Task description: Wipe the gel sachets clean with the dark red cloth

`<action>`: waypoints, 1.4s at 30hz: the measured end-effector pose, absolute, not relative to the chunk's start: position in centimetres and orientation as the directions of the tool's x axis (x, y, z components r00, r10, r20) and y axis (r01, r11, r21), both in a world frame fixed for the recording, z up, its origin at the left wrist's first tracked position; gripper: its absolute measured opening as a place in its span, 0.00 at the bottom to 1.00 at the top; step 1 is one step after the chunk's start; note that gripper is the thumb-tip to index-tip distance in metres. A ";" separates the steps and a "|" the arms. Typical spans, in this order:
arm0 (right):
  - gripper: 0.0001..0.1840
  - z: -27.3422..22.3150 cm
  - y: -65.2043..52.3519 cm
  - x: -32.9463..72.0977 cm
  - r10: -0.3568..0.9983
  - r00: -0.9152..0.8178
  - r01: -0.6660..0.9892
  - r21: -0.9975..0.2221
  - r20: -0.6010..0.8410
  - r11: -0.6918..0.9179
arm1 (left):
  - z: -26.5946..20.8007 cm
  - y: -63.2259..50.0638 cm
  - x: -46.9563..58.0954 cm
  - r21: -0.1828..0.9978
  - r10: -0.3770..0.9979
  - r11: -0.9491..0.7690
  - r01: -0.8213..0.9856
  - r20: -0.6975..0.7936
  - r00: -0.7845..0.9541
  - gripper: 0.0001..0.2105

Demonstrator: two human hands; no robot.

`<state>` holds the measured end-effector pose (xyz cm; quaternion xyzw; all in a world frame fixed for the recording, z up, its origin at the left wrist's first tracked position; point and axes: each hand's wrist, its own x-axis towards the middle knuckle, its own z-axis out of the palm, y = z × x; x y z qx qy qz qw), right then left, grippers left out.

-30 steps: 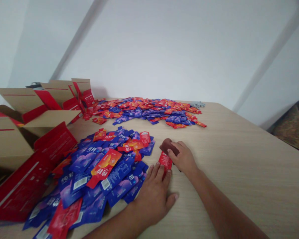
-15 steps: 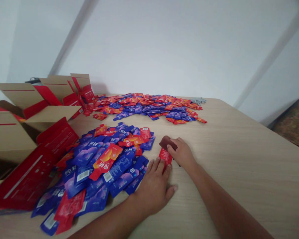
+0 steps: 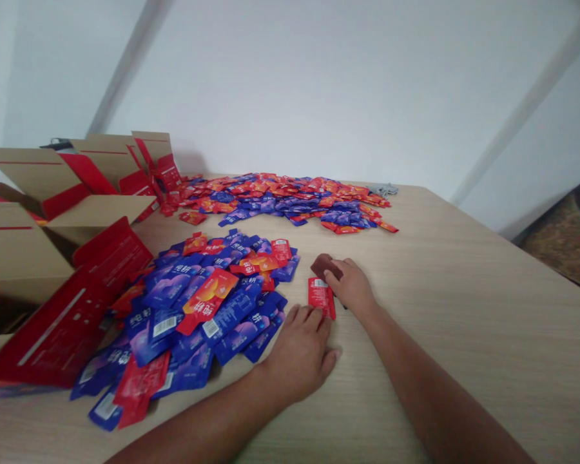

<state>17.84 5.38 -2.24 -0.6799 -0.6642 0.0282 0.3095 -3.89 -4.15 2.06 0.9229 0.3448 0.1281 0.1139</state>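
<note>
A small red sachet [image 3: 321,296] with a barcode lies flat on the wooden table. My left hand [image 3: 299,353] rests palm down, its fingertips over the sachet's near edge. Just beyond, my right hand [image 3: 352,283] grips a small reddish-brown flat block [image 3: 325,265] between thumb and fingers, close to the sachet's far end. A sliver of something dark shows under the right hand; I cannot tell what it is. To the left of my hands spreads a heap of blue and red-orange sachets [image 3: 236,308].
Open cardboard boxes [image 3: 96,212] with red sides and raised flaps stand on the left. A second, long pile of sachets [image 3: 290,201] lies at the back by the wall [image 3: 319,84]. A grey crumpled thing [image 3: 385,189] sits at its right end. Bare tabletop [image 3: 464,283] shows on the right.
My left hand has slid back toward me, uncovering more of the red sachet. The right hand keeps hold of the brown block, close to where it was. The view has tilted slightly.
</note>
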 end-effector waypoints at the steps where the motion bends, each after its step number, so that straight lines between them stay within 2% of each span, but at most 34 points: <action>1: 0.16 -2.3 5.5 18.0 0.919 0.122 0.879 -0.471 0.374 0.075 | 2.1 -4.2 -3.8 0.309 0.655 -0.744 0.592 0.160 0.739 0.18; 4: 0.16 -2.1 5.7 18.4 0.915 0.170 0.822 -0.565 0.367 0.073 | 1.5 -4.0 -3.7 0.357 0.624 -0.764 0.538 0.195 0.757 0.14; 7: 0.15 -1.7 5.6 18.6 0.929 0.217 0.707 -0.704 0.299 0.062 | 0.2 -2.9 -3.6 0.376 0.613 -0.776 0.506 0.262 0.746 0.22; 12: 0.17 -1.2 3.2 18.8 0.985 0.085 0.497 -0.863 0.150 0.089 | -0.7 -1.2 -3.7 0.272 0.645 -0.763 0.587 0.257 0.719 0.28; 16: 0.21 -1.7 1.1 19.1 0.973 0.173 0.384 -0.920 0.150 0.074 | 0.6 -1.4 -3.9 0.221 0.638 -0.770 0.599 0.233 0.734 0.24; 19: 0.21 -1.6 0.5 19.4 0.947 0.245 0.449 -0.890 0.207 0.079 | 1.8 -2.0 -3.8 0.188 0.674 -0.739 0.647 0.199 0.712 0.14; 23: 0.20 -0.1 0.1 19.3 0.893 0.265 0.586 -0.796 0.364 0.151 | 2.4 -2.5 -3.6 0.170 0.748 -0.664 0.728 0.190 0.636 0.17; 25: 0.18 0.8 -0.4 18.8 0.898 0.173 0.634 -0.743 0.405 0.213 | 2.2 -2.7 -3.7 0.175 0.747 -0.664 0.727 0.206 0.633 0.16; 27: 0.17 1.4 -1.1 18.1 0.916 0.002 0.688 -0.666 0.400 0.290 | 2.0 -2.8 -3.8 0.184 0.738 -0.674 0.715 0.203 0.644 0.14; 29: 0.18 1.5 -1.7 17.2 0.930 -0.166 0.726 -0.597 0.328 0.340 | 1.8 -3.0 -4.0 0.193 0.731 -0.682 0.705 0.187 0.656 0.13; 31: 0.19 1.2 -2.0 16.5 0.944 -0.224 0.768 -0.553 0.242 0.323 | 1.7 -3.1 -4.1 0.201 0.733 -0.681 0.704 0.178 0.657 0.14; 36: 0.15 -0.3 -1.0 17.3 0.974 -0.127 0.862 -0.465 0.185 0.201 | 1.9 -3.3 -4.1 0.215 0.741 -0.671 0.709 0.180 0.647 0.11; 39: 0.13 -1.0 0.0 18.7 0.976 -0.019 0.895 -0.431 0.217 0.113 | 2.1 -3.3 -4.1 0.210 0.749 -0.663 0.719 0.173 0.640 0.11; 42: 0.16 -1.1 0.4 19.6 0.960 0.091 0.907 -0.421 0.265 0.030 | 2.2 -3.4 -4.3 0.212 0.755 -0.655 0.725 0.162 0.635 0.11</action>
